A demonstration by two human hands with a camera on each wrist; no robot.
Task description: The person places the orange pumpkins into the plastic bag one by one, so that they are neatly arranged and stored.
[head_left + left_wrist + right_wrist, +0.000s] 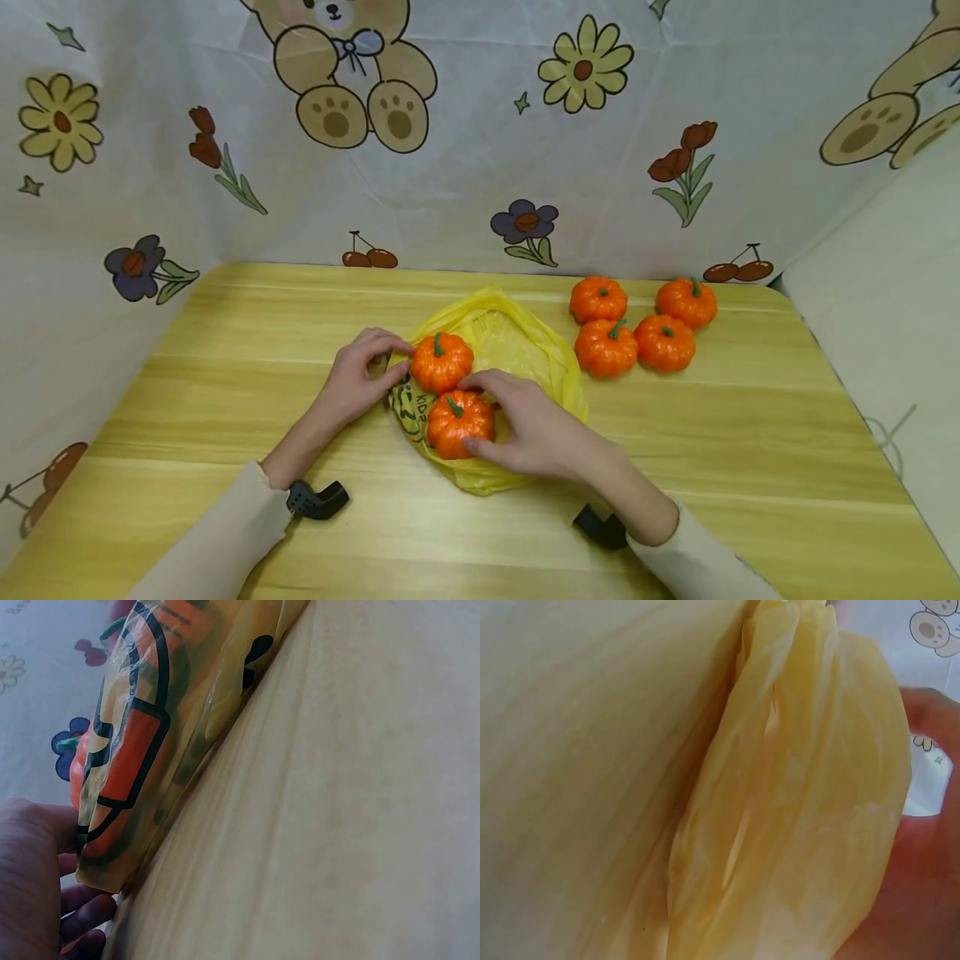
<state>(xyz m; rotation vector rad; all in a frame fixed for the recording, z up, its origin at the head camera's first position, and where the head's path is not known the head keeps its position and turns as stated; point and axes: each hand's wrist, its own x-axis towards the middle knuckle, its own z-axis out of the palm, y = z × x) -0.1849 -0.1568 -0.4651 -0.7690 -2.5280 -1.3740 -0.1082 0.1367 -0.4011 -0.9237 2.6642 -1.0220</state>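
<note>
A yellow plastic bag [517, 337] lies spread open on the table, with black print on its left side. Two small orange pumpkins with green stems sit in it, an upper pumpkin [444, 368] and a lower pumpkin [453, 435]. My left hand [354, 377] pinches the bag's left edge, fingertips right beside the upper pumpkin. In the left wrist view, its fingers curl at the corner of the printed bag [135, 757]. My right hand [543, 429] holds the lower pumpkin between thumb and fingers. The bag's wall [825, 787] hides that hold in the right wrist view.
Several more orange pumpkins [606, 348] stand grouped at the table's back right. The wooden table [247, 367] meets a patterned cloth [450, 192] along its back edge. A white wall [885, 317] rises on the right.
</note>
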